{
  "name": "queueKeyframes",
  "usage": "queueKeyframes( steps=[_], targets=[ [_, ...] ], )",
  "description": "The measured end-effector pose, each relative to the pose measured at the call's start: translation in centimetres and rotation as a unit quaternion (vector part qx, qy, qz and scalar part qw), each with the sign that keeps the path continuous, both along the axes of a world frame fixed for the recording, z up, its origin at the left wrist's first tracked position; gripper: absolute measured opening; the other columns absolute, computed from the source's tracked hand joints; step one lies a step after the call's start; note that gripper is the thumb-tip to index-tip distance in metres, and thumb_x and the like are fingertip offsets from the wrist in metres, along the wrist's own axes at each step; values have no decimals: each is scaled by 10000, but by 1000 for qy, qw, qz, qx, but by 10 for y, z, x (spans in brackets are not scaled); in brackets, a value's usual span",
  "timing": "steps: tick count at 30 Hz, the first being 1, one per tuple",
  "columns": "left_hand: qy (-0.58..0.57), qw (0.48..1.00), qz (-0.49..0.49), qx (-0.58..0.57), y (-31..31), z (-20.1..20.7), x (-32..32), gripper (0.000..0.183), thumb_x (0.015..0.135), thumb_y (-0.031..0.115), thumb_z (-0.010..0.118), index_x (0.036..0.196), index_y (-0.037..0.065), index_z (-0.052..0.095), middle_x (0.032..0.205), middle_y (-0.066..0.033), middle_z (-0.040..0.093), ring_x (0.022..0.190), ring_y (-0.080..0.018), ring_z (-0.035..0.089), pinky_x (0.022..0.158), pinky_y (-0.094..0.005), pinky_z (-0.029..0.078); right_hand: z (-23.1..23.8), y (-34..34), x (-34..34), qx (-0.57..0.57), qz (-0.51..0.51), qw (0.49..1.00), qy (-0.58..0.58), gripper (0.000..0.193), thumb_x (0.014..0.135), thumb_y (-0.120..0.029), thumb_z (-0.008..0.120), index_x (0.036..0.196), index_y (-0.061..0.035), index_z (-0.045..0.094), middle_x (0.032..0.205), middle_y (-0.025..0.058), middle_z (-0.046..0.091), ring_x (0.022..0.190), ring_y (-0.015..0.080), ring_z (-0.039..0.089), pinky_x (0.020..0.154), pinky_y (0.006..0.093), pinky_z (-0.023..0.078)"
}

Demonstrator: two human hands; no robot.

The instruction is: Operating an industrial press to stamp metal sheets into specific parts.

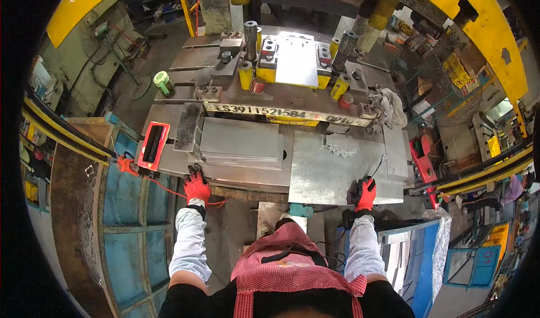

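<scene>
My left hand, in a red glove with dark fingertips, rests on the front edge of the steel press table. Its fingers are spread, and nothing shows in them. Beyond it lies a stack of flat metal sheets against a steel block. My right hand, gloved alike, is closed around a slim metal rod tool with a widened tip, over a broad metal plate. Small metal pieces lie on that plate. Farther back, a bright sheet sits on the die.
A red tray with a black bar lies at the table's left. A green-lidded container stands behind it. Yellow posts and dark coil-like columns rise around the die. A grey rag hangs at right. Blue racks flank me.
</scene>
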State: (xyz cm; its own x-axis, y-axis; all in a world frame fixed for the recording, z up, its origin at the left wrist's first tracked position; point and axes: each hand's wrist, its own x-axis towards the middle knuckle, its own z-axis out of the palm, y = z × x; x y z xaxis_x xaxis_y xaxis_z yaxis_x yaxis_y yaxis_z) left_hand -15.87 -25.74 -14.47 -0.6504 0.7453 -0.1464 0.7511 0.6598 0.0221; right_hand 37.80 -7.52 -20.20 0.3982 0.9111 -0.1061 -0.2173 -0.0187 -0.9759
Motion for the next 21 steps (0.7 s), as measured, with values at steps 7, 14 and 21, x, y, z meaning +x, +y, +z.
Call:
queueKeyframes(
  steps=[7, 14, 21],
  targets=[
    [-22, 1000, -15, 3, 11, 9, 1, 703, 736, 325, 627, 1333, 115, 321, 1375, -122, 320, 1243, -389, 305, 985, -489, 296, -31, 11, 38, 3, 13, 988, -155, 307, 781, -83, 592, 1068, -18, 508, 915, 73, 574, 793, 190, 561, 700, 307, 457],
    [-5, 1000, -16, -13, 8, 12, 2, 731, 742, 315, 615, 1356, 103, 279, 1381, -139, 309, 1240, -386, 313, 975, -491, 306, -16, 10, 29, 41, 30, 969, -243, 242, 806, -120, 549, 1019, -11, 510, 768, 53, 536, 645, 156, 528, 571, 281, 450],
    [9, 1000, -26, -14, 10, 14, 4, 740, 729, 301, 622, 1352, 101, 275, 1397, -162, 280, 1210, -381, 353, 944, -479, 342, 12, -3, 20, 10, 41, 986, -160, 381, 783, -126, 605, 1125, 1, 491, 902, 60, 549, 802, 160, 528, 706, 278, 441]
  ],
)
